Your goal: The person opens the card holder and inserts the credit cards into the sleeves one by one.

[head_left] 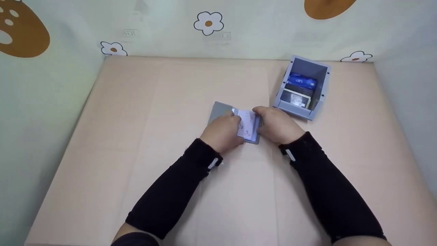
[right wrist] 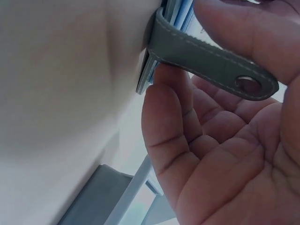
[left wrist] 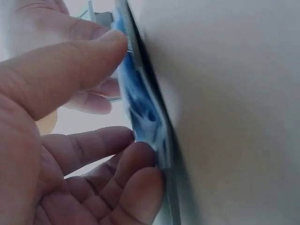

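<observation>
A grey card holder [head_left: 218, 110] lies spread open near the middle of the table, its clear sleeves holding a pale printed card [head_left: 246, 124]. My left hand [head_left: 223, 133] grips it from the left, thumb on the sleeves and fingers at the lower edge. In the left wrist view the stacked sleeves [left wrist: 145, 110] show edge-on between thumb and fingers. At the right edge my right hand [head_left: 278, 124] pinches the holder, with the thumb over the sleeves. A stitched grey strap [right wrist: 201, 58] with a metal snap sticks out between that hand's thumb and fingers.
A grey-blue bin [head_left: 297, 111] stands at the back right, just beyond the right hand. Inside are a blue pack [head_left: 302, 81] and a dark, pale-edged flat item [head_left: 295, 98]. A flower-patterned curtain [head_left: 164, 30] borders the table's [head_left: 112, 112] back edge.
</observation>
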Available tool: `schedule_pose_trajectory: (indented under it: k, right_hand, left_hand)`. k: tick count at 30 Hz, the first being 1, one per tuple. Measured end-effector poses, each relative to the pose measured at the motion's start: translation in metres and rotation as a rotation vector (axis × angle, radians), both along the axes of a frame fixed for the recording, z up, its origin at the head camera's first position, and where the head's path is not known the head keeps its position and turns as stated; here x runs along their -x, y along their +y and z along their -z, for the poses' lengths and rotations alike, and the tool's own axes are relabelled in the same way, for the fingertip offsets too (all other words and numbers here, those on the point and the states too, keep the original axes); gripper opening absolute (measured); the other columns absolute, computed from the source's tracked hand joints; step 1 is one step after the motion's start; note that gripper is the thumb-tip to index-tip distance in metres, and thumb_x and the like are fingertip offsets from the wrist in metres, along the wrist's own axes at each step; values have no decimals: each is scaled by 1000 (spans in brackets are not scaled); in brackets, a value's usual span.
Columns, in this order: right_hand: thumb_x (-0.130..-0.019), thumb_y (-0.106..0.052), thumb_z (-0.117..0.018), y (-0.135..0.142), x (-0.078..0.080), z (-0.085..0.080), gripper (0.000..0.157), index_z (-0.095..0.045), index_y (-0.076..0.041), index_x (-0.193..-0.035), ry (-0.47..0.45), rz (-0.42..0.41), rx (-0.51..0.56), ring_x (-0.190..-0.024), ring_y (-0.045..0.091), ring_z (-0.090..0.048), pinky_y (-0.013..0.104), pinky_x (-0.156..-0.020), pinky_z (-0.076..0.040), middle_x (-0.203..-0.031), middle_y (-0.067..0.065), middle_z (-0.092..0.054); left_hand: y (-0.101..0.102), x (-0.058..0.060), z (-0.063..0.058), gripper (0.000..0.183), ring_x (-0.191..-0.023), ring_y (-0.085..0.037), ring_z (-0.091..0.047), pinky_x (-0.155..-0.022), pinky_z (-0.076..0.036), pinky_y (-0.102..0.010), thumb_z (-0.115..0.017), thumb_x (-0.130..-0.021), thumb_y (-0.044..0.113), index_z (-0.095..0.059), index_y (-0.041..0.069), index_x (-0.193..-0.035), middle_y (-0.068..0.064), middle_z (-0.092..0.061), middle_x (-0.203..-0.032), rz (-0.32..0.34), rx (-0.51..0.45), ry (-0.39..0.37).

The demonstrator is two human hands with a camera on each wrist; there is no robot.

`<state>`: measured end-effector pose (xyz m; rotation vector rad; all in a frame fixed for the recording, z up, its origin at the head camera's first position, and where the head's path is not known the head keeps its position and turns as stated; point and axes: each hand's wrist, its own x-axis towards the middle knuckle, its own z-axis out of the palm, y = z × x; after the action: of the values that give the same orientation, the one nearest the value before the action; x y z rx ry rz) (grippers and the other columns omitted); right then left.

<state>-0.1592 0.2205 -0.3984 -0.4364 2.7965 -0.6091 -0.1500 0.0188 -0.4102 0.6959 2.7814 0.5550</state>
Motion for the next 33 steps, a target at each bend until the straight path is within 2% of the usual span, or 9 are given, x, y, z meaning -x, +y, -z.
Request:
schedule_pose_trajectory:
  k: [6, 10, 17, 23, 28, 30, 33]
  right_hand:
    - [-88, -1, -65, -1, 1, -1, 60, -55, 5, -146, 28, -19, -6, -135, 39, -60, 51, -118, -45, -143, 24, -64]
    - [-89, -3, -65, -2, 1, 0, 59, -55, 4, -147, 14, -11, 2, -136, 39, -60, 51, -119, -44, -144, 24, -64]
    - [-89, -3, -66, 0, 1, 0, 61, -53, 1, -149, -8, 12, 29, -136, 37, -60, 51, -118, -45, -144, 24, -63]
    - [-93, -12, -74, 0, 1, 1, 63, -52, -4, -151, -17, 25, 38, -135, 35, -60, 51, -118, -45, -146, 21, -63]
    - [-105, -9, -55, 1, 0, 0, 46, -52, -4, -151, 39, 6, 36, -135, 36, -61, 50, -117, -46, -145, 19, -64]
    - [-105, -4, -46, 1, -1, 0, 46, -51, -3, -151, 53, -2, 47, -134, 37, -62, 51, -116, -47, -144, 19, -65]
    - [-104, -2, -43, 2, -2, -2, 49, -48, -3, -153, 46, -1, 72, -133, 37, -62, 51, -115, -47, -144, 18, -65]
  left_hand:
    - [6, -1, 1, 63, -96, -23, -65, -90, -59, -38, -84, -87, 41, -65, -5, -126, -13, -65, -117, 17, 41, 40]
    - [8, -3, 2, 62, -95, -24, -69, -88, -61, -39, -80, -90, 45, -66, -5, -124, -14, -67, -117, 7, 77, 63]
    - [10, -1, -2, 60, -90, -23, -66, -85, -60, -39, -75, -93, 48, -66, -4, -124, -12, -67, -111, 2, 104, 35]
    - [11, -1, -3, 76, -92, -24, -66, -86, -60, -41, -73, -90, 64, -65, -2, -126, -12, -69, -108, -8, 72, 33]
    - [13, 0, -1, 80, -86, -24, -66, -82, -60, -40, -74, -89, 67, -64, -2, -129, -11, -66, -107, -20, 62, 42]
    - [14, 0, -1, 78, -84, -23, -64, -80, -60, -39, -74, -90, 63, -63, -3, -129, -10, -63, -108, -19, 70, 35]
    - [15, 2, -3, 71, -82, -22, -62, -78, -59, -37, -73, -92, 58, -63, -3, -128, -9, -61, -106, -14, 86, 22]
